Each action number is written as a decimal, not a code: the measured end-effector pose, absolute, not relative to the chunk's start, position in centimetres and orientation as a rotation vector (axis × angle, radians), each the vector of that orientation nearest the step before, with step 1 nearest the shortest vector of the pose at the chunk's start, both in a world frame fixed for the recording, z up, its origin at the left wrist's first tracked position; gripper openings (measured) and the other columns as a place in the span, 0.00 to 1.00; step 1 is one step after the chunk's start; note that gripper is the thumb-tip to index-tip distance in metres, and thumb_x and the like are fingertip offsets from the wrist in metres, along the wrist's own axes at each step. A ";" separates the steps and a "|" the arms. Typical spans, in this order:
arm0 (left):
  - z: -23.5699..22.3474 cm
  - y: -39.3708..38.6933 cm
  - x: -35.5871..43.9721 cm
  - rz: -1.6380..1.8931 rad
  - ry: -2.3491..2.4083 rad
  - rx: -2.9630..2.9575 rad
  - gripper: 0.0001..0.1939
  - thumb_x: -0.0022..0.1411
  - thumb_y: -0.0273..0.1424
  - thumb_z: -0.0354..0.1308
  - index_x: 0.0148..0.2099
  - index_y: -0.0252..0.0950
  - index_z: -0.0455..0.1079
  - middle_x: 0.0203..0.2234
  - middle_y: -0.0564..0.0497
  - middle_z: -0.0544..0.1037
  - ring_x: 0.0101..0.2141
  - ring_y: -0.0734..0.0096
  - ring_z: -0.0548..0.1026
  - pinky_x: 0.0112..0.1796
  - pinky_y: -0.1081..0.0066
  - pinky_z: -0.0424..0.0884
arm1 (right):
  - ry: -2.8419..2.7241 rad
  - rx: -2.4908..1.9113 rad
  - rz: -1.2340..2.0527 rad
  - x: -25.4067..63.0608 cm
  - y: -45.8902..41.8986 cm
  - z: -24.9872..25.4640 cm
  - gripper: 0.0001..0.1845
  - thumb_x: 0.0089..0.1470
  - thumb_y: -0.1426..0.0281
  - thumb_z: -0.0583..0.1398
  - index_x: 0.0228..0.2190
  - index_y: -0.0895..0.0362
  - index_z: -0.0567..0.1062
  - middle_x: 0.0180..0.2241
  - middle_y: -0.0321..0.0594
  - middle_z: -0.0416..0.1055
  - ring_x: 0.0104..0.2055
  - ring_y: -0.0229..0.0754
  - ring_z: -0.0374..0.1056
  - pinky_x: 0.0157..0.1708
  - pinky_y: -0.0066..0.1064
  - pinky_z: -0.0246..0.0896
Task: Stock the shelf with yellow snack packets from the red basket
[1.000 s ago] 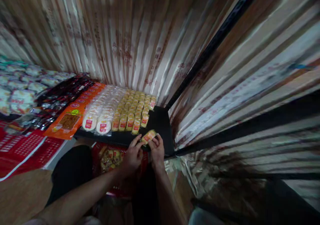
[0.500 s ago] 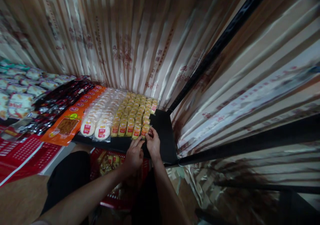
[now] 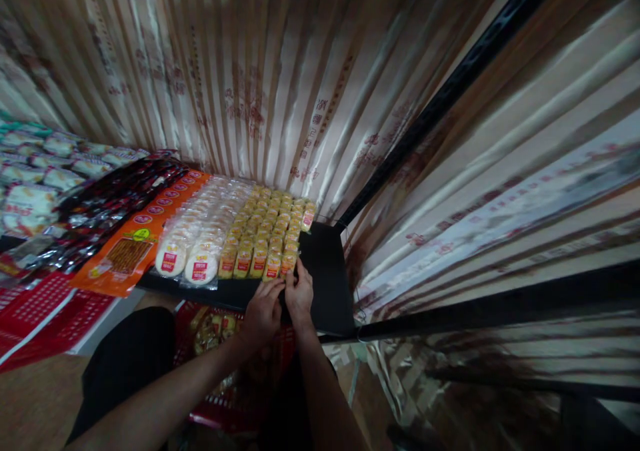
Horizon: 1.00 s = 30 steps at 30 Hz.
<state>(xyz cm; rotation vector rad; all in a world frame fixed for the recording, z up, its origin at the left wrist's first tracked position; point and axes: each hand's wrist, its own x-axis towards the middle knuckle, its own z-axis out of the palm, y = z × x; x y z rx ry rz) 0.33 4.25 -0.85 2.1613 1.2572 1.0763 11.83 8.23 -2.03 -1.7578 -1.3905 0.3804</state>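
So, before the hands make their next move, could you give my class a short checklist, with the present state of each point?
1. Right hand clear of the yellow packets: not ok, it is at the front right yellow packet.
2. Firm grip on that packet: cannot tell, the contact is partly hidden.
3. Left hand near the front edge of the black shelf: ok.
4. Front yellow packets showing their red labels: ok.
5. Clear-wrapped white round crackers beside the yellow packets, on their left: ok.
6. Number of items in the red basket: cannot tell, an arm covers part of it.
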 end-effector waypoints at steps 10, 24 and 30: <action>-1.6 4.6 -1.0 1.166 1.379 2.204 0.23 0.54 0.18 0.43 0.51 0.29 0.67 0.47 0.42 0.71 0.50 0.62 0.65 0.52 0.59 0.66 | -1.461 -1.758 0.241 11.2 8.3 -2.6 0.26 0.57 0.65 0.45 0.51 0.62 0.68 0.51 0.50 0.67 0.53 0.45 0.60 0.54 0.38 0.54; -0.8 2.3 -2.4 1.136 1.297 2.192 0.21 0.53 0.19 0.43 0.46 0.32 0.69 0.46 0.43 0.71 0.49 0.63 0.65 0.51 0.61 0.65 | -1.302 -1.684 0.300 10.8 6.4 -0.8 0.28 0.56 0.60 0.49 0.53 0.63 0.64 0.54 0.55 0.62 0.56 0.48 0.55 0.50 0.40 0.58; -4.0 -2.8 -5.6 0.792 1.248 2.014 0.14 0.55 0.21 0.45 0.37 0.34 0.70 0.36 0.46 0.73 0.40 0.66 0.70 0.43 0.66 0.67 | -1.128 -1.583 0.451 7.8 -0.9 -1.1 0.21 0.58 0.60 0.48 0.46 0.61 0.66 0.37 0.47 0.72 0.38 0.40 0.68 0.38 0.30 0.63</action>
